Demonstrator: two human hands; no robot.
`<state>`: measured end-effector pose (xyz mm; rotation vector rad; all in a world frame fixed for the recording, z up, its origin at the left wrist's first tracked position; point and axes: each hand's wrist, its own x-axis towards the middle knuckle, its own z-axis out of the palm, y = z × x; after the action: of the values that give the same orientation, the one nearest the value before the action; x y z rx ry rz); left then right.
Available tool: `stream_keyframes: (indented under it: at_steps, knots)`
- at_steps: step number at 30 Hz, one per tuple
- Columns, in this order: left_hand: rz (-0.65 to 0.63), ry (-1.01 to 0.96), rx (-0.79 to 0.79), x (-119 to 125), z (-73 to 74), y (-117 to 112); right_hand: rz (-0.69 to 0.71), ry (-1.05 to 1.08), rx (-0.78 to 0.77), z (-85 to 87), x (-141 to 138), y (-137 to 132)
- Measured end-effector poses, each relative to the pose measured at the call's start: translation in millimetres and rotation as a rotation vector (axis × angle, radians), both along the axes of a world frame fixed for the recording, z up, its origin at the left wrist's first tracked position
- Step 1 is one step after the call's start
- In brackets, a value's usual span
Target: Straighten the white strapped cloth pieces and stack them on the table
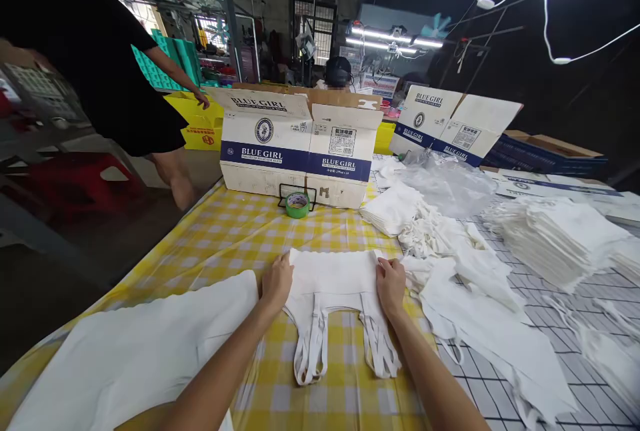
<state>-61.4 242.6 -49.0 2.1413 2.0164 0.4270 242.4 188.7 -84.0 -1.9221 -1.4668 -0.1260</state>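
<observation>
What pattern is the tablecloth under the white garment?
Yellow and white check on the tablecloth beneath the white strapped garment; head view.

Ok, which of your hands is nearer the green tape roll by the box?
Left. The left hand rests on the white garment's left edge, almost straight below the green tape roll; the right hand presses the garment's right edge, farther off to the side.

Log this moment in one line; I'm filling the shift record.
left hand: flat on white garment left edge | right hand: flat on right edge | straps: toward wearer | yellow checked tablecloth
</observation>
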Motion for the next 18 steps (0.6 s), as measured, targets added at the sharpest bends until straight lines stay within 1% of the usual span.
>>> stream_keyframes:
  at_steps: [4,7,13,18]
  knots:
    - [-0.030,0.030,0.056,6.1,-2.8,-8.3,0.001,-0.030,0.015,1.4,-0.6,-2.2]
    - [-0.024,0.042,0.100,8.6,-2.8,-8.4,-0.004,-0.038,0.018,3.1,-1.6,-2.8]
    - [0.032,-0.001,0.138,9.9,4.6,8.7,-0.041,0.039,-0.034,6.6,-2.2,-1.4]
    - [-0.022,-0.129,0.135,14.1,13.2,18.7,-0.028,0.196,-0.103,16.2,0.2,5.0]
